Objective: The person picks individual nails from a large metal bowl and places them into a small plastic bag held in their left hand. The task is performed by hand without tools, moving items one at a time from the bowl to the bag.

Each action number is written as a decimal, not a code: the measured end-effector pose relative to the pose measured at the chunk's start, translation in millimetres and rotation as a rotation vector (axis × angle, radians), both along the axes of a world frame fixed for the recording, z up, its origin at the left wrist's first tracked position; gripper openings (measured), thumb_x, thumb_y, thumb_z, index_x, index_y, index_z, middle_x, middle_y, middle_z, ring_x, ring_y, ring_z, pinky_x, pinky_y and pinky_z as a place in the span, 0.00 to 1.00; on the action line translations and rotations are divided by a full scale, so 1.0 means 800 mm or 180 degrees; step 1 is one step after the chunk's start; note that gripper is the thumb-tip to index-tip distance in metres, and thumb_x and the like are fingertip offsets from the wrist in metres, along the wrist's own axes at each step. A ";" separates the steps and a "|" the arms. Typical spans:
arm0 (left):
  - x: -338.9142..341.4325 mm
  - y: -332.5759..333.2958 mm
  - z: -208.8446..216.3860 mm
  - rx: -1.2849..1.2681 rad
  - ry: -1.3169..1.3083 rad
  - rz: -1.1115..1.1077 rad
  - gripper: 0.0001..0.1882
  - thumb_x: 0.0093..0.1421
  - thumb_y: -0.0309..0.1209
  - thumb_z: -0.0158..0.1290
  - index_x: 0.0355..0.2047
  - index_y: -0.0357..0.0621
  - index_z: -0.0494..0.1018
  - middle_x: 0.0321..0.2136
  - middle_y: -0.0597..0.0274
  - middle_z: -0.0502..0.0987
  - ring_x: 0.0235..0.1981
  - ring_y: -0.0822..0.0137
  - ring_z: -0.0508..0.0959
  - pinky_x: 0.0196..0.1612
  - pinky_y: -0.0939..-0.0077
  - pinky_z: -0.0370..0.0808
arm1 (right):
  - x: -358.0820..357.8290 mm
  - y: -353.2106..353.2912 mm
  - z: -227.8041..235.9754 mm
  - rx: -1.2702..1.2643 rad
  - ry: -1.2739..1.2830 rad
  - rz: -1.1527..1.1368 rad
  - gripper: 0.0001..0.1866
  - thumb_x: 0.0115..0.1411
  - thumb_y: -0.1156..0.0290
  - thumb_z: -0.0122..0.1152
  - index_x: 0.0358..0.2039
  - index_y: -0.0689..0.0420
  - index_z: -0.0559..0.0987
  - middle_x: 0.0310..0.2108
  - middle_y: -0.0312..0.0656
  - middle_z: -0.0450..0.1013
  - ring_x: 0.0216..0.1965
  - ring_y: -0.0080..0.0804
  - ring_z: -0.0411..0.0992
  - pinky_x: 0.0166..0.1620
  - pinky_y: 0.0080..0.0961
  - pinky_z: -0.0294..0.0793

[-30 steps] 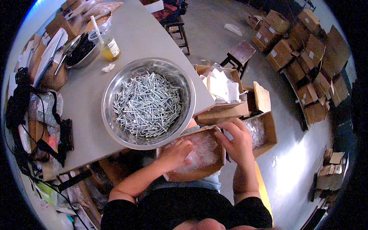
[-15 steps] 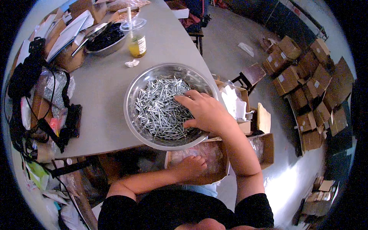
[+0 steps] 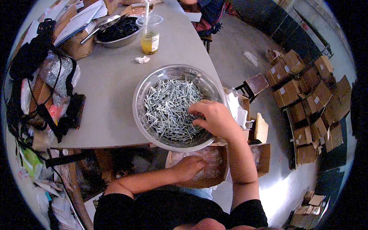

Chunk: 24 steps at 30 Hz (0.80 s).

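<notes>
A wide steel bowl (image 3: 138, 122) stands at the table's near right corner, heaped with thin silvery screws or nails (image 3: 170, 111). Inside its right side, my right hand (image 3: 214, 118) rests on the pile with fingers and thumb curled in around some of them; the fingertips are partly hidden. Lower down, my left hand (image 3: 188, 168) is closed over an open cardboard box (image 3: 218, 178) lined with clear plastic bags (image 3: 207, 161). What the left fingers hold, if anything, is hidden.
On the grey table (image 3: 103, 103) are a lidded drink cup (image 3: 149, 38), crumpled tissue (image 3: 142, 59) and a basin of black parts (image 3: 117, 32). Bags and straps (image 3: 30, 63) crowd the left. A stool (image 3: 255, 84) and stacked cartons (image 3: 303, 88) stand right. A person sits beyond.
My right hand has curled its spread fingers in toward the pile. My left fingers have turned down over the plastic bags. The whole view has shifted slightly.
</notes>
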State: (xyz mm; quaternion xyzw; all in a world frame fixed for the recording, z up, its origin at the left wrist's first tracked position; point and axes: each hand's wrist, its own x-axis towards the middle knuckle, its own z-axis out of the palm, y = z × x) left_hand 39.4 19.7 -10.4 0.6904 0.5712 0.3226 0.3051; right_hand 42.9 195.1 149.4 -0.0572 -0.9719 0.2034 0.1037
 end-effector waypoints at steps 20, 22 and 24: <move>-0.002 0.000 0.054 0.0041 -0.1545 0.0624 0.10 0.53 0.33 0.62 0.26 0.38 0.76 0.24 0.56 0.79 0.26 0.59 0.79 0.33 0.65 0.73 | 0.002 0.000 -0.009 -0.0025 0.0077 -0.0047 0.07 0.51 0.72 0.64 0.31 0.57 0.80 0.31 0.45 0.75 0.33 0.46 0.75 0.38 0.36 0.75; -0.007 0.000 0.052 -0.0025 -0.1562 0.0802 0.10 0.53 0.33 0.63 0.26 0.38 0.77 0.25 0.56 0.79 0.27 0.61 0.79 0.34 0.66 0.73 | 0.001 -0.001 -0.009 -0.0123 0.0238 -0.0154 0.06 0.51 0.73 0.64 0.31 0.58 0.80 0.30 0.45 0.75 0.32 0.45 0.76 0.37 0.35 0.75; -0.011 0.000 0.046 0.0027 -0.1566 0.0849 0.09 0.53 0.32 0.63 0.27 0.38 0.79 0.26 0.56 0.79 0.28 0.61 0.79 0.34 0.66 0.73 | 0.003 -0.005 -0.004 -0.0219 0.0402 -0.0262 0.06 0.51 0.75 0.64 0.30 0.60 0.79 0.28 0.45 0.75 0.30 0.42 0.76 0.35 0.33 0.76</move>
